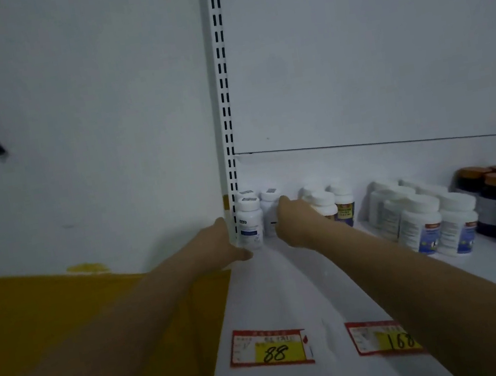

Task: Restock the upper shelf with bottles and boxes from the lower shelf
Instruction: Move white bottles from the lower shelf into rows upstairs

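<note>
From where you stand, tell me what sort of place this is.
Probably a pharmacy or health-supplement shop: a white retail shelf holds rows of white pill bottles, handwritten price tags line its front edge, and a slotted shelving upright rises behind.

Glossy white shelf (289, 295) — likely painted metal; plastic bottles (421, 225).
</note>
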Available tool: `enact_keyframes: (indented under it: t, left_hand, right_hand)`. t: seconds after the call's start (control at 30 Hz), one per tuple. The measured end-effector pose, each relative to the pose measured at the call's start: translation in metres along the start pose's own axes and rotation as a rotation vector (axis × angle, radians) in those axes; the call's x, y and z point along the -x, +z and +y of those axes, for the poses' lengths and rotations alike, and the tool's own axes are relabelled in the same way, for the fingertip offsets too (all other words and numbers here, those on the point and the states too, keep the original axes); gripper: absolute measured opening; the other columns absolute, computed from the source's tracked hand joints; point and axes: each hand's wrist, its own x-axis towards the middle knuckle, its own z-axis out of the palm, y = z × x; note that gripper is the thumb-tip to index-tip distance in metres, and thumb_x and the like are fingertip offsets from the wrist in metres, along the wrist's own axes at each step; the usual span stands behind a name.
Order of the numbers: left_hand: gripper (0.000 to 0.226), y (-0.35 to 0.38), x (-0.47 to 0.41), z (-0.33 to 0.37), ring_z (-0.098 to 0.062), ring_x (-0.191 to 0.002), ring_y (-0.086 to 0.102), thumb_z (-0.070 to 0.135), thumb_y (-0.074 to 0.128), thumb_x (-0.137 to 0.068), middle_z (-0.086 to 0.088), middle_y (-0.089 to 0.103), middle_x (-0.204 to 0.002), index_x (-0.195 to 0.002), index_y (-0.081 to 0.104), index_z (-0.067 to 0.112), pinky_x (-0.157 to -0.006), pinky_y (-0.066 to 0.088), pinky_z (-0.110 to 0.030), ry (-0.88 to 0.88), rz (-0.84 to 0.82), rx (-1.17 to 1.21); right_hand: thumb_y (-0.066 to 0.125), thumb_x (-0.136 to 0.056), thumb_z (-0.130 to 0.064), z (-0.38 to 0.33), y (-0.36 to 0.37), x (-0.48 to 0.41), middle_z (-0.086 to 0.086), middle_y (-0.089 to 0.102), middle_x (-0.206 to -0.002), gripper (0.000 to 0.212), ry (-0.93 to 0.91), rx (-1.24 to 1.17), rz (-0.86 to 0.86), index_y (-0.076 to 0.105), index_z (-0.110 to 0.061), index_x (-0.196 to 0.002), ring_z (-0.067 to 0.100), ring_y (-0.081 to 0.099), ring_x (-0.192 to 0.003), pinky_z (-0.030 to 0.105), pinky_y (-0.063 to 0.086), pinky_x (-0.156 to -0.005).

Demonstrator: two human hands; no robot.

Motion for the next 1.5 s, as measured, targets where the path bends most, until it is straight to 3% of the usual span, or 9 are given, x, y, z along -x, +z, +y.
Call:
enact_keyframes:
  t: [0.27, 0.57, 0.7, 0.8, 0.93, 1.0, 1.07, 1.2, 1.5]
  left_hand:
    - [0.081, 0.018, -0.056, 0.004, -0.017, -0.099, 0.051, 0.02, 0.075, -0.075, -0.008, 0.052, -0.131, -0.14, 0.028, 0.013, -0.08, 0.036, -0.022, 0.143, 0.026, 0.191]
    - [0.047, 0.026, -0.063, 0.0, -0.018, -0.091, 0.057, 0.019, 0.074, -0.073, -0.002, 0.06, -0.102, -0.115, 0.053, 0.012, -0.067, 0.037, -0.02, 0.178, 0.113, 0.168]
    - [0.073, 0.023, -0.06, 0.003, -0.024, -0.105, 0.057, 0.022, 0.08, -0.068, -0.008, 0.056, -0.121, -0.128, 0.041, 0.007, -0.074, 0.039, -0.025, 0.119, 0.088, 0.153]
    - [0.094, 0.005, -0.049, 0.017, -0.031, -0.119, 0.048, 0.025, 0.083, -0.065, -0.017, 0.047, -0.128, -0.136, 0.026, -0.002, -0.087, 0.041, -0.031, 0.066, 0.138, 0.094]
    - [0.094, -0.02, -0.026, 0.05, -0.032, -0.137, 0.026, 0.035, 0.071, -0.075, -0.018, 0.03, -0.147, -0.145, 0.019, 0.001, -0.116, 0.019, -0.038, 0.381, 0.463, -0.222]
    - [0.081, -0.017, -0.013, 0.071, -0.028, -0.138, 0.025, 0.027, 0.066, -0.082, -0.013, 0.029, -0.148, -0.146, 0.02, 0.005, -0.114, 0.02, -0.035, 0.516, 0.416, -0.205]
    - [0.067, -0.001, -0.008, 0.087, -0.027, -0.127, 0.042, 0.021, 0.066, -0.083, -0.013, 0.043, -0.138, -0.139, 0.033, 0.007, -0.104, 0.037, -0.035, 0.423, 0.236, -0.119]
    - [0.039, 0.04, -0.016, 0.09, -0.021, -0.091, 0.053, 0.024, 0.068, -0.083, -0.006, 0.054, -0.098, -0.111, 0.045, 0.009, -0.08, 0.045, -0.029, 0.189, -0.035, -0.105]
    - [0.048, 0.08, -0.039, 0.09, -0.024, -0.116, 0.056, 0.028, 0.065, -0.085, -0.007, 0.061, -0.127, -0.128, 0.051, 0.012, -0.096, 0.043, -0.03, 0.277, 0.027, 0.069]
  right_hand:
    - [0.041, -0.098, -0.012, 0.004, 0.013, -0.029, 0.022, 0.037, -0.145, 0.054, 0.17, -0.016, -0.066, 0.018, 0.007, -0.143, 0.031, 0.043, -0.132, 0.033, 0.038, -0.104]
    - [0.042, -0.097, -0.009, 0.0, 0.017, -0.031, 0.02, 0.048, -0.134, 0.037, 0.168, -0.069, 0.037, 0.038, 0.006, -0.13, 0.031, 0.051, -0.122, 0.032, 0.044, -0.095]
    - [0.043, -0.096, -0.007, -0.005, 0.0, -0.025, 0.019, 0.047, -0.137, 0.038, 0.133, -0.053, 0.04, 0.041, 0.003, -0.133, 0.031, 0.048, -0.126, 0.032, 0.042, -0.099]
    - [0.047, -0.094, -0.006, -0.004, -0.028, -0.021, 0.02, 0.051, -0.13, 0.034, 0.075, -0.052, 0.142, 0.045, 0.003, -0.126, 0.031, 0.054, -0.114, 0.03, 0.045, -0.085]
    - [0.047, -0.094, -0.01, 0.016, -0.074, -0.014, 0.018, 0.058, -0.12, 0.027, 0.039, -0.051, 0.302, 0.055, 0.001, -0.118, 0.03, 0.056, -0.107, 0.028, 0.044, -0.078]
    - [0.051, -0.095, -0.021, 0.034, -0.079, -0.009, 0.011, 0.061, -0.095, 0.02, 0.066, -0.026, 0.302, 0.06, -0.003, -0.093, 0.029, 0.057, -0.096, 0.022, 0.041, -0.067]
    - [0.053, -0.093, -0.036, 0.049, -0.069, -0.002, 0.007, 0.056, -0.079, 0.034, 0.131, 0.009, 0.219, 0.055, -0.005, -0.079, 0.024, 0.052, -0.084, 0.022, 0.037, -0.059]
    - [0.056, -0.091, -0.039, 0.068, -0.04, 0.004, 0.015, 0.059, -0.115, 0.042, 0.166, -0.066, 0.152, 0.054, -0.005, -0.115, 0.027, 0.056, -0.098, 0.031, 0.045, -0.075]
    - [0.063, -0.089, -0.028, 0.08, -0.03, -0.002, 0.015, 0.057, -0.118, 0.035, 0.11, -0.27, 0.196, 0.052, -0.009, -0.117, 0.027, 0.057, -0.094, 0.03, 0.051, -0.071]
